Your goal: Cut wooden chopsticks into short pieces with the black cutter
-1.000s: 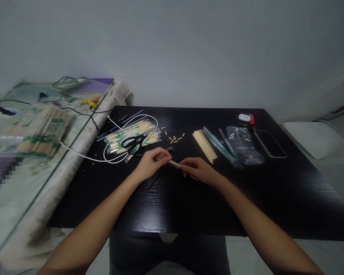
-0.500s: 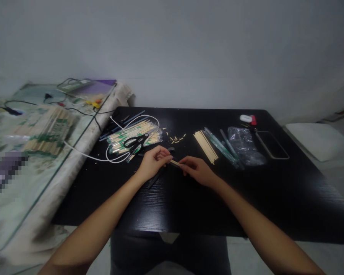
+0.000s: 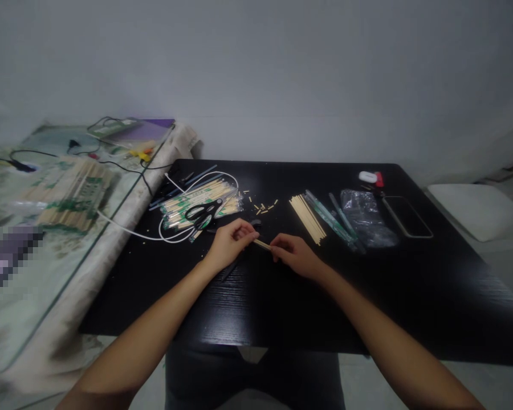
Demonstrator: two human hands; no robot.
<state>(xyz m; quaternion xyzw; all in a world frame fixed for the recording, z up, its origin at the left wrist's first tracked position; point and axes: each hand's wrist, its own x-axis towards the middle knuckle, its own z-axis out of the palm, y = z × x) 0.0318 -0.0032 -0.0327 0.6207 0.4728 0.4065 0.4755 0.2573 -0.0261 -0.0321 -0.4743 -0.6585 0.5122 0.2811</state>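
Observation:
Above the middle of the black table, a short pale wooden stick (image 3: 263, 245) spans the gap between my hands. My left hand (image 3: 231, 242) pinches its left end between thumb and fingers. At the other end, the fingertips of my right hand (image 3: 294, 253) are closed on it. A dark tool (image 3: 229, 270) lies partly hidden under my left hand, so its kind is unclear. Small cut stick pieces (image 3: 263, 208) are scattered just beyond. To the right of them rests a bundle of bare wooden sticks (image 3: 306, 218), like chopsticks.
Black-handled scissors (image 3: 203, 215) lie on wrapped chopsticks (image 3: 196, 199), with a white cable (image 3: 132, 232) looping around. Green-printed wrappers (image 3: 331, 219), a clear plastic bag (image 3: 365, 216), a phone (image 3: 407, 216) and a white case (image 3: 367, 177) sit at right. A glass-topped surface (image 3: 47, 273) adjoins at left.
The stick between my hands shows slightly more of its length, as my right hand has shifted a little to the right. Everything else looks the same apart from a slight camera shift.

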